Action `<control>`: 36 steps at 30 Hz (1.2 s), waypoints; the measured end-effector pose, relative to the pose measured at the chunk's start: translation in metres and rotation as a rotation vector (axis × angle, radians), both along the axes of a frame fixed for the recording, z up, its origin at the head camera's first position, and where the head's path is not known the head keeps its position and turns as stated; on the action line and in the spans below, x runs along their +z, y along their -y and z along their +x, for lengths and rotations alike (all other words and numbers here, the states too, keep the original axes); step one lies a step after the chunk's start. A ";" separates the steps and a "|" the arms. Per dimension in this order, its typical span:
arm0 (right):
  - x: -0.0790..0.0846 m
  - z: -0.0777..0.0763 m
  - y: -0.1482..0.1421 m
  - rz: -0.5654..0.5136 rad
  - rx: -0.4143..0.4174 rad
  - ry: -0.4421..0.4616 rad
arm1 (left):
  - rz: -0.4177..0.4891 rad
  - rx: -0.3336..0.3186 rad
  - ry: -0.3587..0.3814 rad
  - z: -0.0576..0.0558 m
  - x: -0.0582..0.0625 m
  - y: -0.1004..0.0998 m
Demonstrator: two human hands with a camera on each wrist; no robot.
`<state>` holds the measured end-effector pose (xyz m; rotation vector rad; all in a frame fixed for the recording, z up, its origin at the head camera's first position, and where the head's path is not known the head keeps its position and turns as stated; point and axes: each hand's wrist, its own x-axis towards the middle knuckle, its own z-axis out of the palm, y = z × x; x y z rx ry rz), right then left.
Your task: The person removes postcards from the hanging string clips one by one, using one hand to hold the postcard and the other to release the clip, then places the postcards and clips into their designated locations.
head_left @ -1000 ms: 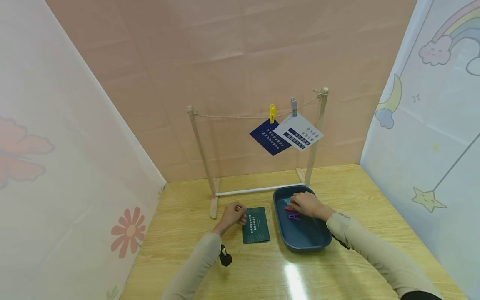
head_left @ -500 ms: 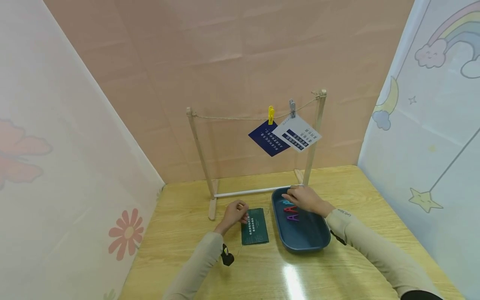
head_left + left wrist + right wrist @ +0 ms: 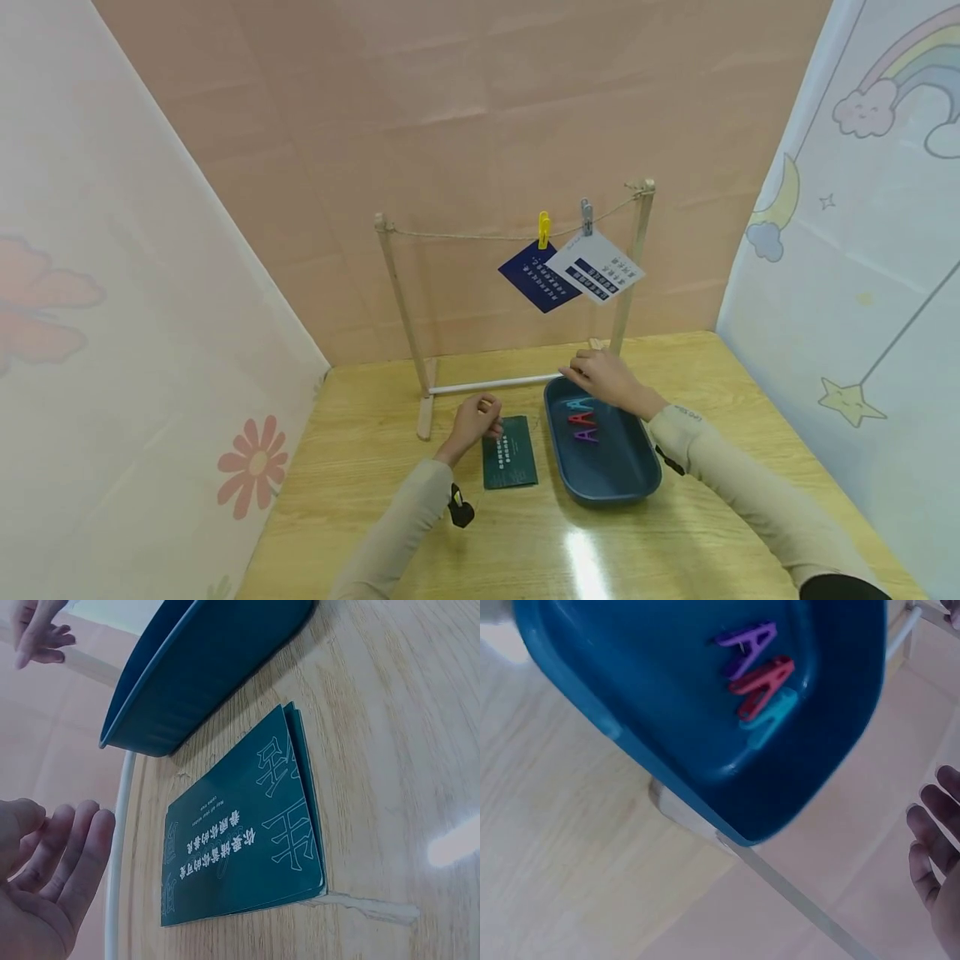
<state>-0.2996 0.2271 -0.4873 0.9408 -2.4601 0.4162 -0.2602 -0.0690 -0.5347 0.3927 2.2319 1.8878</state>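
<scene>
My left hand [image 3: 474, 421] hovers by the upper left corner of a small stack of dark green printed cards [image 3: 513, 462]. Its fingers are loosely bent, and nothing shows between them in the left wrist view. Over the far end of a blue tray [image 3: 611, 483] is my right hand [image 3: 606, 379]; the right wrist view shows its fingers relaxed and holding nothing. Three clothespins lie in a row on the tray floor: a light blue clothespin [image 3: 580, 404], a red clothespin [image 3: 581, 418] and a purple clothespin [image 3: 586, 435].
Behind stands a wooden frame [image 3: 401, 304] with a string [image 3: 457, 237] across its top. A yellow clothespin [image 3: 543, 231] holds a navy card [image 3: 534, 279] there, and a grey clothespin [image 3: 587, 218] a white card [image 3: 596, 265]. Fabric walls [image 3: 480, 108] enclose the wooden table [image 3: 360, 467].
My right hand has drawn away from the clothespins toward the tray's far rim, uncovering all three. My left hand has shifted slightly to the right and up.
</scene>
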 end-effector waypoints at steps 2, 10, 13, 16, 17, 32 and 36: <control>0.006 -0.002 0.000 0.002 -0.002 -0.040 | -0.008 0.010 -0.018 -0.004 -0.005 -0.001; 0.033 -0.014 0.000 -0.020 0.054 -0.121 | -0.011 0.041 -0.054 -0.012 -0.005 -0.004; 0.043 -0.018 -0.001 -0.025 0.070 -0.151 | -0.004 0.038 -0.047 -0.013 -0.001 -0.006; 0.052 -0.022 -0.002 -0.026 0.080 -0.186 | 0.004 0.040 -0.032 -0.014 0.003 -0.008; 0.055 -0.023 -0.002 -0.027 0.083 -0.193 | 0.009 0.040 -0.030 -0.014 0.004 -0.008; 0.081 -0.033 0.002 -0.018 0.102 -0.271 | -0.013 0.064 -0.109 -0.020 0.008 -0.016; 0.088 -0.033 0.005 -0.010 0.100 -0.296 | -0.004 0.054 -0.119 -0.014 0.020 -0.017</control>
